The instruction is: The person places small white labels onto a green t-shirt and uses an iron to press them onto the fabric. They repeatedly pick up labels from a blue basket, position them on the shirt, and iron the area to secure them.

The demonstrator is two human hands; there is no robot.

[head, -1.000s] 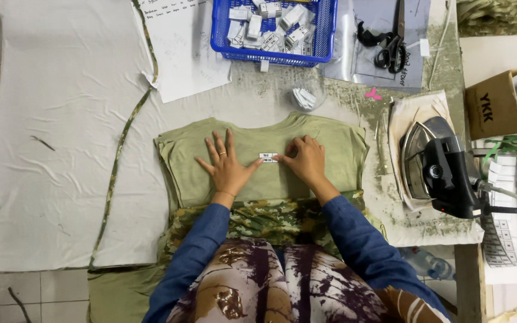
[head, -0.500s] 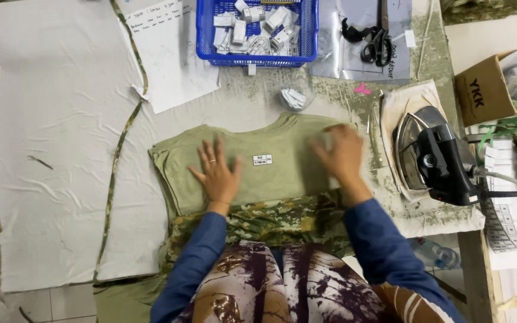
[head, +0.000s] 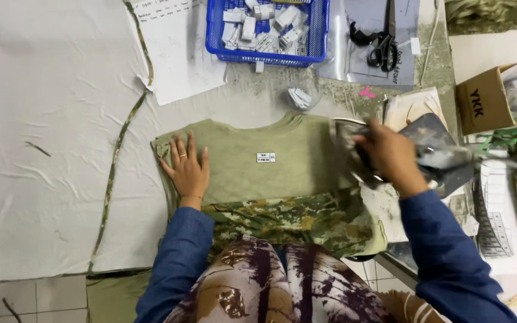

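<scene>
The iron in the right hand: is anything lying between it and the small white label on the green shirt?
Nothing visible does. The iron, blurred in the right hand, sits at the shirt's right edge; only bare green cloth separates it from the label. The left hand lies flat on the far side.

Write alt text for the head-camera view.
A person's left hand presses flat on an olive shirt with a small white label, while the right hand grips a blurred iron at the shirt's right edge.

Left hand (head: 188,172) flat on olive shirt (head: 252,161), right hand (head: 390,157) gripping iron (head: 435,158).
</scene>
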